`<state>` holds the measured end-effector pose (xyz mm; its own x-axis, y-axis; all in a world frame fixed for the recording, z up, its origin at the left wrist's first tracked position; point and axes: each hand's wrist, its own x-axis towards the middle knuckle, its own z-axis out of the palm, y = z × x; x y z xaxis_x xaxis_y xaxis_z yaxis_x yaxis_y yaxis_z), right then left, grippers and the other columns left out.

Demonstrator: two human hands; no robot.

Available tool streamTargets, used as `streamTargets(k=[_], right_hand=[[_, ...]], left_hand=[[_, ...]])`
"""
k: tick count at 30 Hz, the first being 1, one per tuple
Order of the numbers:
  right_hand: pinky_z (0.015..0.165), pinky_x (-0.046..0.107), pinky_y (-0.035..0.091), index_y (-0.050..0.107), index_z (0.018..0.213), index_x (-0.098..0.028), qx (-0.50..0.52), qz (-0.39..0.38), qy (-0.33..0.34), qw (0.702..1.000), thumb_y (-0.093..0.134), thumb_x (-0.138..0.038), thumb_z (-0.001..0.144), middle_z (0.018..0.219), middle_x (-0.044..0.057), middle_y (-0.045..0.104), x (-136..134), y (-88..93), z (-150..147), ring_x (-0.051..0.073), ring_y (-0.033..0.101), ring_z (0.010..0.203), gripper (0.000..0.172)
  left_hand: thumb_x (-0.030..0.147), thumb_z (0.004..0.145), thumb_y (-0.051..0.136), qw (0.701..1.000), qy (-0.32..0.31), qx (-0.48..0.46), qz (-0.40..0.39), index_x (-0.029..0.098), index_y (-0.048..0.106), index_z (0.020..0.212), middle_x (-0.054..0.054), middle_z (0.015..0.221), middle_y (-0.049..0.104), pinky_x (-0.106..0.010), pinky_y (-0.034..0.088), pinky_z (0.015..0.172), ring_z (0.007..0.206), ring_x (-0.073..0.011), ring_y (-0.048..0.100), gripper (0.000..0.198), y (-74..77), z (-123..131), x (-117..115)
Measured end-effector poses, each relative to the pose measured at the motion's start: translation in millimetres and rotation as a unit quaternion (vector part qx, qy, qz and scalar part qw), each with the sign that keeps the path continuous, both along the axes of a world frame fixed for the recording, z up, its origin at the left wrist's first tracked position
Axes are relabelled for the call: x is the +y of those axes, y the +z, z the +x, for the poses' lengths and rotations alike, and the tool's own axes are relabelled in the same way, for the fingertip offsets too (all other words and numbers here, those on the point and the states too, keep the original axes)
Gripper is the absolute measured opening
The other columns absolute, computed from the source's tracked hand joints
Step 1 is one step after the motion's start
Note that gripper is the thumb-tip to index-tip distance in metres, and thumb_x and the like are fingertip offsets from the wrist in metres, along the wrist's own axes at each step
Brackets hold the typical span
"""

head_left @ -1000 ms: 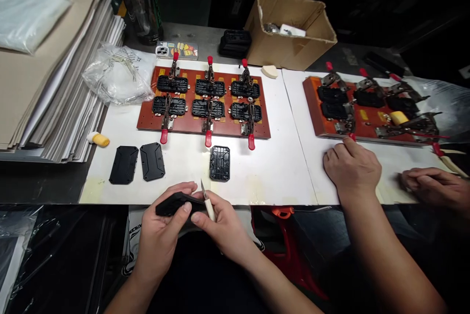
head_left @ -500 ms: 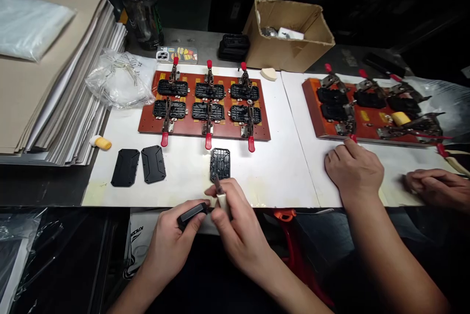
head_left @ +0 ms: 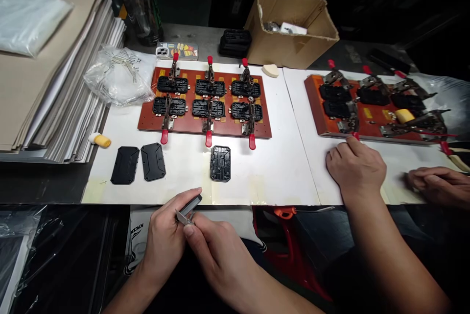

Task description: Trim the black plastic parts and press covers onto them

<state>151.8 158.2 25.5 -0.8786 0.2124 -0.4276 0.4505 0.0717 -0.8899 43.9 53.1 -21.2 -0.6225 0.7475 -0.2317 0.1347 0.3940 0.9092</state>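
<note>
1. gripping a black plastic cover (head_left: pixel 190 205) edge-on at lower centre of frame, left hand (head_left: pixel 163 240) clenched, long axis tilted toward upper right.
2. right hand (head_left: pixel 220 250) pinches a craft knife (head_left: pixel 182 217), blade at the cover's lower end.

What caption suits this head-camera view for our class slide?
Left hand holds a black part, right hand a knife, near a clamped board.

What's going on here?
A person's left hand grips a black plastic cover edge-on while their right hand holds a craft knife at its edge. Six similar covers sit clamped on a red-brown fixture board; three lie loose on the white surface. A co-worker's hands rest beside a second fixture board.
</note>
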Motion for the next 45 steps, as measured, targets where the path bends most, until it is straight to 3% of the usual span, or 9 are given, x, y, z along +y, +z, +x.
streamTargets(k=[6, 10, 16, 21, 24, 27, 30, 40, 45], right_hand=[[0.055, 0.026, 0.029, 0.042, 0.076, -0.019, -0.020, 0.019, -0.126, 0.992, 0.036, -0.051, 0.105, 0.067, -0.002, 0.044, 21.0, -23.8, 7.1, 0.011, 0.039, 0.060, 0.044], [0.043, 0.022, 0.025, 0.049, 0.084, -0.019, -0.038, -0.117, -0.228, 0.966, 0.039, -0.062, 0.101, 0.064, -0.004, 0.044, 35.7, -49.3, 8.1, 0.008, 0.032, 0.048, 0.047], [0.036, 0.018, 0.017, 0.058, 0.111, -0.017, 0.015, -0.327, -0.200, 0.923, 0.055, -0.056, 0.096, 0.051, -0.010, 0.031, 36.4, -55.9, -3.8, 0.006, 0.018, 0.040, 0.042], [0.042, 0.019, 0.027, 0.062, 0.111, -0.018, 0.024, -0.172, -0.261, 0.950, 0.064, -0.049, 0.092, 0.052, -0.009, 0.037, 47.6, -56.7, -12.0, 0.007, 0.028, 0.042, 0.036], [0.066, 0.025, 0.046, 0.066, 0.109, -0.020, 0.054, -0.056, -0.227, 0.971, 0.061, -0.043, 0.094, 0.078, 0.000, 0.062, 53.4, -57.2, -15.0, 0.014, 0.057, 0.068, 0.028], [0.091, 0.030, 0.044, 0.067, 0.107, -0.021, 0.064, 0.081, -0.250, 0.963, 0.060, -0.038, 0.095, 0.104, 0.003, 0.067, 60.1, -59.0, -16.1, 0.020, 0.062, 0.099, 0.021], [0.084, 0.030, 0.044, 0.066, 0.094, -0.020, 0.034, 0.158, -0.287, 0.944, 0.058, -0.041, 0.096, 0.095, 0.002, 0.067, 69.5, -60.8, -16.2, 0.019, 0.062, 0.090, 0.022], [0.069, 0.025, 0.042, 0.067, 0.090, -0.017, 0.075, -0.027, -0.240, 0.967, 0.065, -0.043, 0.091, 0.079, 0.000, 0.061, 76.3, -54.3, -33.8, 0.014, 0.055, 0.073, 0.026], [0.050, 0.024, 0.031, 0.056, 0.082, -0.018, 0.055, -0.046, -0.355, 0.932, 0.061, -0.059, 0.090, 0.058, -0.004, 0.043, 85.3, -66.2, -18.8, 0.011, 0.036, 0.051, 0.041]], left_hand=[[0.008, 0.091, 0.056, 0.997, 0.020, 0.070, 0.024, 0.033, 0.067, 0.120, 0.008, 0.121, 0.069, -0.020, 0.050, 0.104, 0.113, -0.0104, 0.065, 0.040, 1.0, 0.7, -2.0], [0.006, 0.093, 0.054, 0.991, -0.008, 0.105, 0.080, 0.035, 0.064, 0.125, 0.006, 0.125, 0.067, -0.026, 0.049, 0.108, 0.118, -0.0117, 0.063, 0.044, 4.4, -2.9, -2.9], [0.004, 0.088, 0.057, 0.941, -0.185, 0.238, 0.151, 0.032, 0.062, 0.131, -0.003, 0.150, 0.045, -0.050, 0.037, 0.119, 0.142, -0.0286, 0.039, 0.052, 3.6, -4.9, -4.8], [0.018, 0.097, 0.047, 0.997, 0.048, 0.038, 0.041, 0.032, 0.054, 0.137, -0.005, 0.143, 0.052, -0.037, 0.050, 0.107, 0.128, -0.0211, 0.055, 0.043, -0.4, -7.4, -7.6], [0.036, 0.094, 0.058, 0.981, 0.038, -0.191, -0.005, 0.025, 0.047, 0.141, -0.008, 0.117, 0.067, -0.028, 0.058, 0.087, 0.101, -0.0170, 0.068, 0.049, -4.4, -14.1, -0.5], [0.039, 0.090, 0.064, 0.979, 0.060, -0.195, -0.013, 0.021, 0.047, 0.140, -0.005, 0.102, 0.067, -0.023, 0.055, 0.080, 0.087, -0.0127, 0.067, 0.055, -11.4, -24.3, 11.5], [0.039, 0.089, 0.065, 0.987, 0.081, -0.136, -0.020, 0.023, 0.048, 0.139, -0.003, 0.102, 0.066, -0.020, 0.053, 0.081, 0.088, -0.0105, 0.065, 0.054, -17.2, -34.5, 22.0], [0.038, 0.089, 0.065, 0.983, 0.031, -0.182, -0.008, 0.023, 0.052, 0.136, -0.004, 0.102, 0.065, -0.022, 0.054, 0.085, 0.088, -0.0112, 0.065, 0.051, -4.5, -27.0, 20.2], [0.039, 0.088, 0.066, 0.987, 0.082, -0.140, -0.016, 0.024, 0.053, 0.136, -0.003, 0.097, 0.065, -0.022, 0.054, 0.087, 0.090, -0.0119, 0.065, 0.052, -5.1, -27.6, 8.0]])
